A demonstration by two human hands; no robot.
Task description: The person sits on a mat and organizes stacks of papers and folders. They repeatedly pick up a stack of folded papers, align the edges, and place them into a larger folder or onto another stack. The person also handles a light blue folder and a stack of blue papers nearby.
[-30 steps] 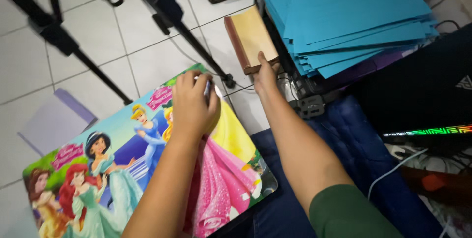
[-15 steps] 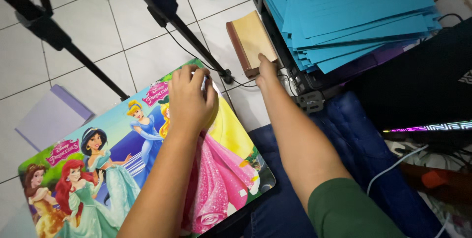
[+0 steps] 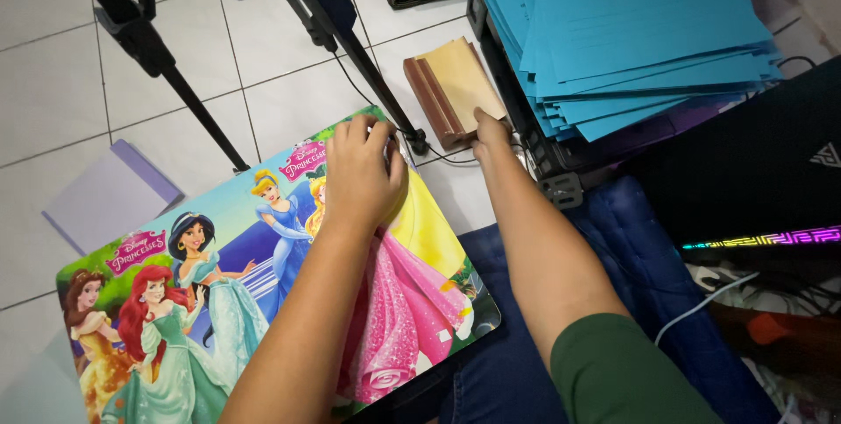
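- Hands are working apart: the left hand (image 3: 361,172) is lying palm down, fingers curled, on the far end of the cartoon-printed lap board (image 3: 263,275), pressing rather than gripping; the right hand (image 3: 491,130) is reaching to the small wooden block (image 3: 454,87), fingertips touching its near edge, though I cannot tell whether it is closing on it.
- Doing this well, to my eye, means keeping the left palm flat so the board is not sliding off the person's blue-jeaned lap (image 3: 613,240), and taking the block by its long sides, not its corner.
- Board: glossy, flat, rounded corners, brightly coloured, lying half on the lap, half over the white tiled floor (image 3: 61,82).
- Block: smooth pale top, darker brown side, rectangular, sitting on the floor just beside a black tripod leg (image 3: 368,65).
- Stack of teal paper sheets (image 3: 613,30): matte, thin, fanned edges, piled above the block.
- Lilac sheet (image 3: 109,196) is lying on the tiles.
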